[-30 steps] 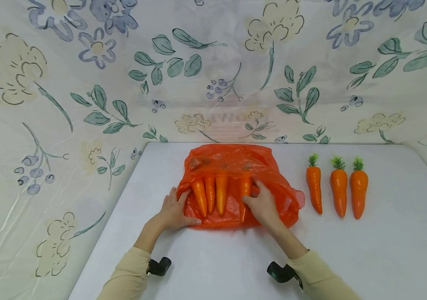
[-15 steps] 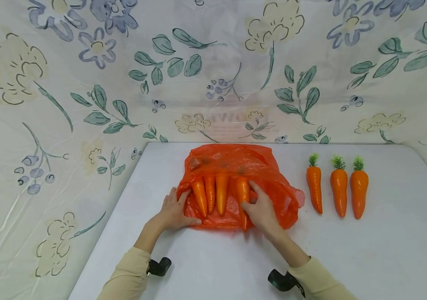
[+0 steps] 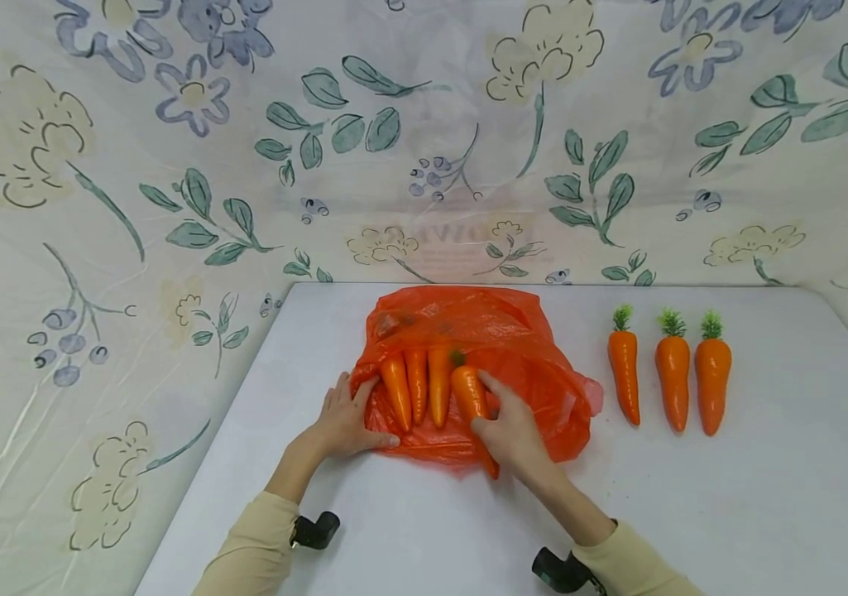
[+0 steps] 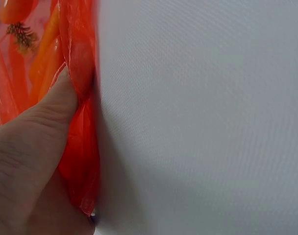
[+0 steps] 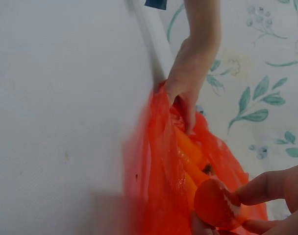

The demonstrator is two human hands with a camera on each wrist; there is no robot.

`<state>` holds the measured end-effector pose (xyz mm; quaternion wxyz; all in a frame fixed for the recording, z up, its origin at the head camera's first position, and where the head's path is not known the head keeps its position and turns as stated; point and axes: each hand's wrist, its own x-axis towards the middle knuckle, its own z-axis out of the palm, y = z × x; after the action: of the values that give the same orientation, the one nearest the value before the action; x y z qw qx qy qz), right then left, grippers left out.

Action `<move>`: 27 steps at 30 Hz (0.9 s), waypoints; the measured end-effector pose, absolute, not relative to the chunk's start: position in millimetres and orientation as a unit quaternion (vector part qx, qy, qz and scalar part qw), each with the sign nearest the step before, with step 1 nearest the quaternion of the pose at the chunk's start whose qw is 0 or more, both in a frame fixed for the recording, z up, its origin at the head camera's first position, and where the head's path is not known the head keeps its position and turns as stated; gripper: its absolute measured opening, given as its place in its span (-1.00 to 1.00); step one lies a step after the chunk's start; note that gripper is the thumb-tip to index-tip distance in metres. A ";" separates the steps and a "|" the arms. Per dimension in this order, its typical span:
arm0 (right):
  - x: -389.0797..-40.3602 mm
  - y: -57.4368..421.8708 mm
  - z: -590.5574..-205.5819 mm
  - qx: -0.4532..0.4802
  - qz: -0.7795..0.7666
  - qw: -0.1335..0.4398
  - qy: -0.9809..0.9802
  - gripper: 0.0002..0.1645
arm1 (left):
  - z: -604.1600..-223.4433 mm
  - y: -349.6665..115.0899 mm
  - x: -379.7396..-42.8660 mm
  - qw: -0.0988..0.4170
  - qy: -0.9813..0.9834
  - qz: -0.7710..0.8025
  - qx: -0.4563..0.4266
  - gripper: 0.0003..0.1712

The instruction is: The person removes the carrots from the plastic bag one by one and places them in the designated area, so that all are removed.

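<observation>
A red plastic bag (image 3: 461, 310) lies with its mouth toward me, and three carrots (image 3: 438, 397) show side by side in the opening. At the mouth's left corner my left hand (image 3: 342, 420) grips the bag's edge; in the left wrist view its thumb (image 4: 56, 100) reaches over the rim. My right hand (image 3: 515, 430) pinches another carrot (image 3: 470, 391) between thumb and fingers. This carrot is tilted, its green top still inside the mouth and its tip past the front rim. In the right wrist view its thick end (image 5: 212, 203) shows between my fingers.
Right of the bag, three carrots with green tops (image 3: 673, 381) lie in a row on the white table (image 3: 788, 497). A floral cloth (image 3: 453, 165) hangs behind the table and along its left side. Black wrist cameras (image 3: 558, 569) are strapped at both cuffs.
My right hand has drawn its carrot toward me, partly out of the bag, and tilted it so the green top shows. The left hand has stayed at the bag's corner.
</observation>
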<state>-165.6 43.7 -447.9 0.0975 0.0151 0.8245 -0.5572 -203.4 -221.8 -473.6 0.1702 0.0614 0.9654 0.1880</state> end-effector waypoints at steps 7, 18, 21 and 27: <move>-162.1 41.8 -448.1 -0.002 -0.550 0.095 0.830 -0.19 | -473.7 -221.8 -202.9 0.171 0.965 0.189 0.060 0.28; -155.1 35.3 -446.5 -0.036 -0.539 0.084 0.837 -0.21 | -473.9 -222.4 -203.0 0.170 0.965 0.189 0.063 0.28; -152.6 32.5 -445.5 -0.047 -0.534 0.086 0.840 -0.21 | -474.9 -222.9 -203.5 0.168 0.965 0.191 0.065 0.28; -148.8 29.7 -443.8 -0.072 -0.532 0.081 0.840 -0.21 | -476.2 -223.0 -203.3 0.166 0.965 0.193 0.067 0.28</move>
<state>-148.8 29.7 -443.8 0.0811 -0.0715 0.8398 -0.5320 -203.3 -223.0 -476.2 0.1661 0.0674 0.9646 0.1932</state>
